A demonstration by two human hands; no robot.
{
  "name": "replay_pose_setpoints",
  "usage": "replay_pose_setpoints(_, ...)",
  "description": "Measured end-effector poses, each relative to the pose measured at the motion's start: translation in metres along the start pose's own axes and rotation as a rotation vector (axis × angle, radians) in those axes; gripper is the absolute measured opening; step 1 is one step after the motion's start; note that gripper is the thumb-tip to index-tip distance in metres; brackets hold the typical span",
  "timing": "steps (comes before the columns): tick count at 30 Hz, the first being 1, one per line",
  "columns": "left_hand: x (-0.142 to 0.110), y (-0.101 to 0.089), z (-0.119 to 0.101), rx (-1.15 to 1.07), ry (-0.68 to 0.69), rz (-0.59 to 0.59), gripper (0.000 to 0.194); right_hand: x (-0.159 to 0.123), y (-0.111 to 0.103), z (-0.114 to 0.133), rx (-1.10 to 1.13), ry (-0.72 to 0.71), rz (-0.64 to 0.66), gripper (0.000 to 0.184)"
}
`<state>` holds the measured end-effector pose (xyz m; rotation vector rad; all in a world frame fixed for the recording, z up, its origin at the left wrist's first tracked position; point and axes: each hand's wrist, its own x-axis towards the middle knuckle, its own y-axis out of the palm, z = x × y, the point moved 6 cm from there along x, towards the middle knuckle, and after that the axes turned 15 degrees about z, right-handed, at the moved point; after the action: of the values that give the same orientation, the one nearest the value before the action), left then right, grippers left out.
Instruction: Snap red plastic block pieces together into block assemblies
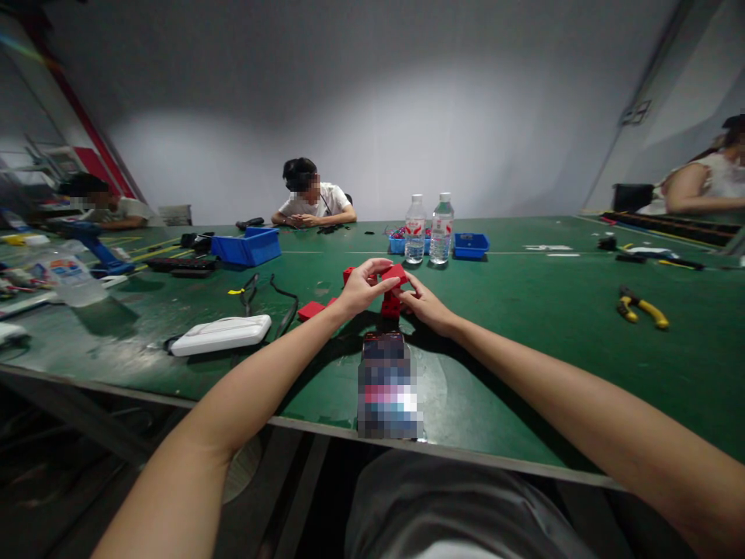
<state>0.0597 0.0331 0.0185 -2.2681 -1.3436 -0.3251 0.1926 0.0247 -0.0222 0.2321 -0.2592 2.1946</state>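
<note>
Above the green table, a red block (395,273) is pinched between the thumb and fingers of my left hand (365,287). Directly below it stand more red blocks (390,305), stacked upright. My right hand (429,305) is closed against the right side of these red pieces, its fingertips partly hidden behind them. Whether the upper block touches the stack is hard to make out. Another red block (348,274) shows just behind my left hand, and a flat red piece (311,310) lies left of my left wrist. A phone (387,388) lies between my forearms.
A white case (222,335) and black straps lie left. Two water bottles (415,230) stand behind my hands, beside a small blue bin (471,246). Yellow-handled pliers (640,308) rest at right. A larger blue bin (247,247) and a drill (96,247) are left; co-workers sit around.
</note>
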Motion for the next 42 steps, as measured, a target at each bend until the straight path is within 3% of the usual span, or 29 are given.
replay_pose_setpoints(2,0.0,0.002,0.0,0.047,0.008,0.028,0.062,-0.001,0.003,0.003,-0.009,-0.016,0.039,0.063)
replay_pose_setpoints(7,-0.002,0.006,0.002,0.137,0.02,0.047,0.067,0.0,0.003,0.007,-0.06,-0.03,0.086,0.034)
replay_pose_setpoints(12,-0.001,0.003,0.007,0.223,0.012,0.069,0.057,0.002,0.0,-0.004,0.018,0.031,0.14,0.034)
replay_pose_setpoints(17,0.0,0.001,0.007,0.288,0.03,0.095,0.06,0.005,-0.004,-0.014,0.052,0.049,0.111,0.05)
replay_pose_setpoints(20,-0.001,-0.002,0.009,0.308,0.043,0.166,0.082,0.006,-0.006,-0.014,0.028,0.049,0.094,0.05)
replay_pose_setpoints(23,-0.003,-0.005,0.023,0.258,-0.062,0.296,0.114,0.006,-0.006,-0.013,0.006,0.054,0.107,0.05)
replay_pose_setpoints(27,-0.005,-0.007,0.038,0.163,-0.131,0.338,0.113,0.008,-0.005,-0.014,0.014,0.057,0.105,0.051)
replay_pose_setpoints(32,0.0,-0.011,0.041,0.28,-0.103,0.265,0.116,0.008,-0.007,-0.013,0.007,0.051,-0.025,0.048)
replay_pose_setpoints(36,-0.001,-0.01,0.041,0.417,-0.093,0.297,0.108,0.005,-0.01,-0.01,-0.06,0.058,-0.138,0.049)
replay_pose_setpoints(42,-0.001,-0.011,0.043,0.405,-0.101,0.226,0.098,0.0,-0.013,-0.006,-0.081,0.061,-0.214,0.053)
